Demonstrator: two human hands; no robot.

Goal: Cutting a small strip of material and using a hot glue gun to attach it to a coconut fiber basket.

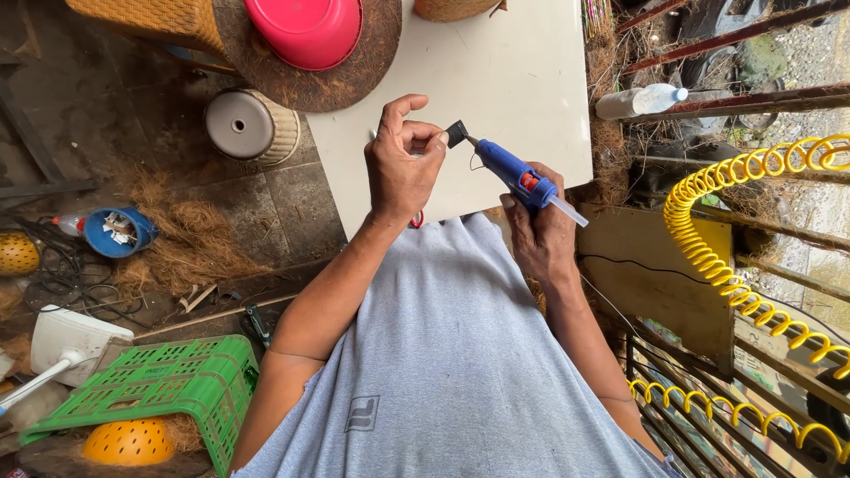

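Note:
My right hand (542, 235) grips a blue glue gun (513, 173) with an orange trigger and a clear glue stick at its back. Its nozzle points up and left at a small dark square piece (457, 134). My left hand (403, 164) pinches that piece between thumb and forefinger, just above the white table (513, 71). The nozzle tip touches or nearly touches the piece. A red-handled tool (416, 219) lies partly hidden under my left wrist.
A pink bowl (305, 31) rests on a round coconut-fibre mat (354, 75) at the table's far edge. A plastic bottle (639, 100) lies to the right, near a yellow coiled hose (708, 257). On the floor to the left are a green crate (150, 385), a blue bowl (115, 232) and loose fibre.

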